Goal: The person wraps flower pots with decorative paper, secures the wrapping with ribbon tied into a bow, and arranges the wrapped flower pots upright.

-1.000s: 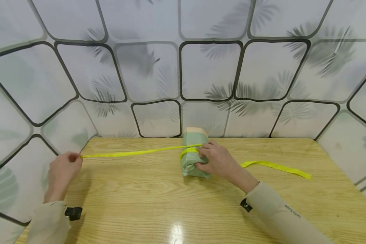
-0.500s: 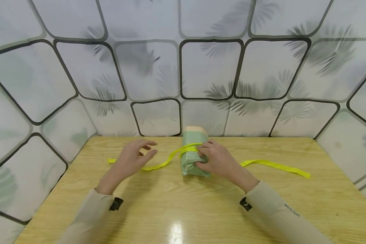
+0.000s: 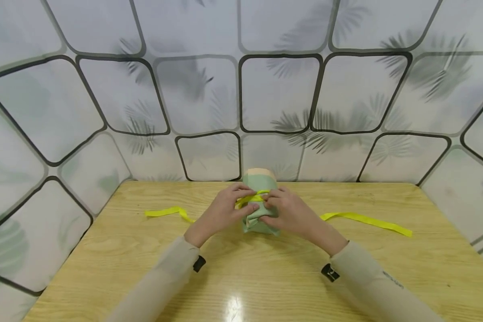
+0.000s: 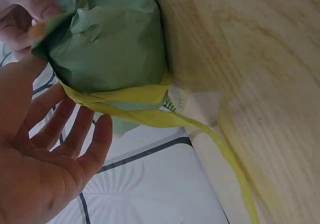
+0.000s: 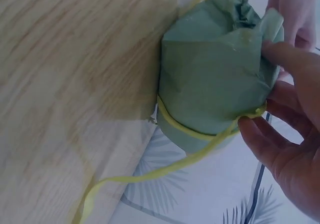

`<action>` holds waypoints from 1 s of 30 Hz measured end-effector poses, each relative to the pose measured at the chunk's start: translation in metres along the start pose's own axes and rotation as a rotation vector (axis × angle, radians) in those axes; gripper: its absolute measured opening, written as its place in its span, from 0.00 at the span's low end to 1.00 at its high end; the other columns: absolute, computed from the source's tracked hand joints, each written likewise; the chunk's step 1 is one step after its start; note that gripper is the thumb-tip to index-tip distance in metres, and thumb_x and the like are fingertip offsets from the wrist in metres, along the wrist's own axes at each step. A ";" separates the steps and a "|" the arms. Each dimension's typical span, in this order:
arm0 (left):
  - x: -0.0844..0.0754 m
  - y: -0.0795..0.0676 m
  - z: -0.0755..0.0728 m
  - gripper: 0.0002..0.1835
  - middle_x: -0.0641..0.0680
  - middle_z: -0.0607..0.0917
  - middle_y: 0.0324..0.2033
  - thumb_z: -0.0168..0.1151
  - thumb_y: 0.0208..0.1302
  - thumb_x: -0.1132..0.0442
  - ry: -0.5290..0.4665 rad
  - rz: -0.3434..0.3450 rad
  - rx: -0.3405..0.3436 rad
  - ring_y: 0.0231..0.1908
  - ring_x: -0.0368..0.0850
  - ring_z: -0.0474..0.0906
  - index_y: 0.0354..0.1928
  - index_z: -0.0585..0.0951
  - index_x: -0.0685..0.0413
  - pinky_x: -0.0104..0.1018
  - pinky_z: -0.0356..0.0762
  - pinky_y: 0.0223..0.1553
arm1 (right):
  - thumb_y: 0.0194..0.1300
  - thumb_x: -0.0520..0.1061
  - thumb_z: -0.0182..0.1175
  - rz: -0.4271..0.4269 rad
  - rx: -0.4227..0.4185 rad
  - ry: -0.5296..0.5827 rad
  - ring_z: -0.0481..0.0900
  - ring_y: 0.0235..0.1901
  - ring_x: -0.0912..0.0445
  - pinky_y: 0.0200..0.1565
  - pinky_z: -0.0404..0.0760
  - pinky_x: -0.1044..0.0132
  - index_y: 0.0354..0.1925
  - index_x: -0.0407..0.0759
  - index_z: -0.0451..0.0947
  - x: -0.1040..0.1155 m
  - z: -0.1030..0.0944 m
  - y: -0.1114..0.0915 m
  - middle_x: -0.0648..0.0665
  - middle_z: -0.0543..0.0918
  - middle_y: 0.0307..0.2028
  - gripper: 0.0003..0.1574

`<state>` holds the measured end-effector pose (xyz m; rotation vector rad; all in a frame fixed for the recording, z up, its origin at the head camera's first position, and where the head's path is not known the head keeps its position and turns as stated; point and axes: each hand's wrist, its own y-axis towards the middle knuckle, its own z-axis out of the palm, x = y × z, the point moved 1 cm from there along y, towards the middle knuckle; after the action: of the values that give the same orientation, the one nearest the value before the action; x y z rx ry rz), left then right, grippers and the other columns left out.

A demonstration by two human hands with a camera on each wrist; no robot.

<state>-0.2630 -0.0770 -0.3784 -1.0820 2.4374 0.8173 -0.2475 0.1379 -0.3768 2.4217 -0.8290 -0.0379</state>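
A package in pale green wrapping [image 3: 262, 181] with a cream far end stands on the table by the back wall. A yellow ribbon [image 3: 366, 218] runs around it, crossing on its upper side. My right hand [image 3: 291, 213] pinches the ribbon at the package's right side, its thumb against the folded wrapping. From the left, my left hand [image 3: 221, 209] touches the ribbon and wrapping. Its fingers [image 4: 75, 134] lie loosely bent below the ribbon in the left wrist view. The contact between left thumb and index finger is partly hidden behind a wrapping flap.
The wooden table [image 3: 145, 268] reaches back to a wall covering [image 3: 281, 94] with dark outlines and leaf prints. One ribbon tail [image 3: 163, 212] lies left of the package, partly behind my left arm. The other trails off to the right.
My left hand let go of the stretched left ribbon end, which dropped slack onto the table. That hand then moved right to the package. My right hand stays in place.
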 end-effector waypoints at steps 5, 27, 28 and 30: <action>-0.001 0.001 -0.002 0.23 0.56 0.83 0.55 0.67 0.70 0.53 0.029 -0.017 0.012 0.55 0.52 0.82 0.60 0.83 0.58 0.48 0.82 0.56 | 0.62 0.44 0.74 0.071 -0.005 0.123 0.86 0.42 0.49 0.42 0.87 0.55 0.40 0.36 0.89 -0.007 -0.008 -0.006 0.42 0.88 0.42 0.12; 0.006 0.002 -0.004 0.20 0.55 0.82 0.57 0.72 0.64 0.47 0.002 -0.132 0.041 0.57 0.55 0.79 0.51 0.85 0.50 0.46 0.84 0.51 | 0.75 0.55 0.61 0.489 0.124 0.368 0.86 0.53 0.37 0.48 0.89 0.49 0.73 0.44 0.69 -0.031 0.004 -0.014 0.33 0.72 0.71 0.36; 0.008 0.002 -0.003 0.20 0.56 0.81 0.58 0.72 0.65 0.47 -0.030 -0.144 0.056 0.58 0.56 0.78 0.52 0.84 0.50 0.45 0.85 0.51 | 0.75 0.56 0.60 0.505 0.134 0.392 0.86 0.53 0.38 0.48 0.89 0.51 0.73 0.45 0.70 -0.031 0.006 -0.013 0.33 0.73 0.71 0.34; 0.012 0.000 -0.001 0.21 0.57 0.79 0.60 0.71 0.66 0.48 -0.100 -0.165 0.082 0.58 0.56 0.78 0.54 0.83 0.51 0.43 0.86 0.50 | 0.76 0.58 0.59 0.539 0.138 0.421 0.86 0.54 0.40 0.48 0.89 0.53 0.72 0.47 0.72 -0.031 0.008 -0.013 0.35 0.74 0.70 0.33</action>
<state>-0.2708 -0.0843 -0.3834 -1.1647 2.2438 0.6961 -0.2669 0.1601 -0.3952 2.1277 -1.2702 0.7265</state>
